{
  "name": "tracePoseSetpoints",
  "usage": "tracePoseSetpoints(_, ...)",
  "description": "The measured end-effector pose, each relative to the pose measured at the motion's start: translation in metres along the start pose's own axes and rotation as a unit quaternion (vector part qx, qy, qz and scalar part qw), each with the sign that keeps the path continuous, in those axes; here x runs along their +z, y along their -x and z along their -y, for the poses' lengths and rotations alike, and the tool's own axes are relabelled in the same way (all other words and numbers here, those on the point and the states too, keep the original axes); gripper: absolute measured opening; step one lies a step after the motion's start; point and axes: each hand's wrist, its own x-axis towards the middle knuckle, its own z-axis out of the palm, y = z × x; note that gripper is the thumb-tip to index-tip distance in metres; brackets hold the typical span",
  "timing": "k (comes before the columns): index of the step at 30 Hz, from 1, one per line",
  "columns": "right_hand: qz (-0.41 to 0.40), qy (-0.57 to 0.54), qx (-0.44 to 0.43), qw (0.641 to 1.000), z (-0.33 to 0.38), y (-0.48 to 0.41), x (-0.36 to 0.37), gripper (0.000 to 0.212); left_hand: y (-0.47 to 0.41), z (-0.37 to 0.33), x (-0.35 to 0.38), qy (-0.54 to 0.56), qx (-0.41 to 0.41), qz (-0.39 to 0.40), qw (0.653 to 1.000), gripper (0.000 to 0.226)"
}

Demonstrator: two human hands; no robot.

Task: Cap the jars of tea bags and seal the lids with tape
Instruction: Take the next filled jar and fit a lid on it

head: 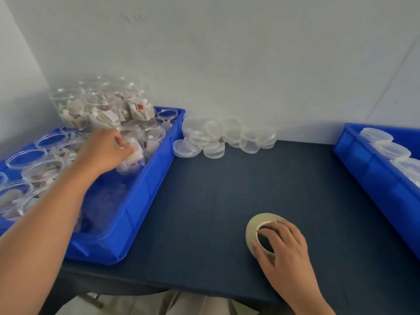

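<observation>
My left hand (103, 151) reaches into the blue bin (136, 201) on the left and grips a clear uncapped jar of tea bags (134, 159) tilted on its side. Several more open jars of tea bags (43, 169) fill that bin, some stacked at the back. A heap of clear lids (218, 137) lies against the wall in the middle. My right hand (284, 248) rests on a beige roll of tape (252, 226) lying flat on the dark table, fingers curled over its core and thumb against the outer edge.
A second blue bin (375, 178) at the right holds capped jars (391, 150). The dark blue table surface (216, 201) lies between the two bins. A white wall stands close behind everything. The table's front edge is near my body.
</observation>
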Motion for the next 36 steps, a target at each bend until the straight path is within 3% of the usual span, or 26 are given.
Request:
tracePoseSetpoints(3,-0.027,-0.017,-0.009,0.999,0.004,-0.004,-0.003,0.039,0.033,-0.021,-0.030,0.150,0.013,-0.111,0.982,0.042)
tracePoseSetpoints(5,-0.018,-0.041,-0.014,0.999,0.008,-0.017,-0.007,0.039,0.063,-0.042,-0.047,0.251,0.016,-0.138,0.958,0.045)
tracePoseSetpoints(10,0.166,-0.087,0.030,0.982,0.013,-0.105,0.003,0.053,0.121,-0.088,-0.012,0.492,0.102,-0.012,0.865,0.050)
tracePoseSetpoints(17,0.264,-0.001,0.121,0.957,-0.028,-0.260,0.078,0.034,0.170,-0.118,0.114,0.472,0.129,-0.017,0.872,0.072)
tracePoseSetpoints(24,0.322,0.092,0.091,0.938,-0.065,-0.312,0.114,0.049,0.169,-0.129,0.151,0.476,0.146,-0.073,0.864,0.065)
tracePoseSetpoints(27,0.247,0.065,0.079,0.964,-0.065,-0.306,0.110,0.034,0.167,-0.125,0.161,0.495,0.137,-0.089,0.853,0.058)
tracePoseSetpoints(29,0.126,-0.040,0.120,0.984,-0.056,-0.288,0.096,0.027,0.163,-0.117,0.165,0.497,0.131,-0.062,0.856,0.066)
tracePoseSetpoints(30,0.067,-0.126,0.156,0.977,-0.047,-0.275,0.083,0.027,0.161,-0.113,0.165,0.499,0.134,-0.049,0.855,0.071)
tracePoseSetpoints(33,-0.020,-0.384,0.229,0.894,-0.013,-0.227,0.037,0.026,0.161,-0.111,0.155,0.512,0.151,-0.026,0.845,0.077)
tracePoseSetpoints(36,0.014,-0.607,0.250,0.754,0.021,-0.173,-0.006,0.056,0.164,-0.118,0.135,0.452,0.156,-0.036,0.877,0.106)
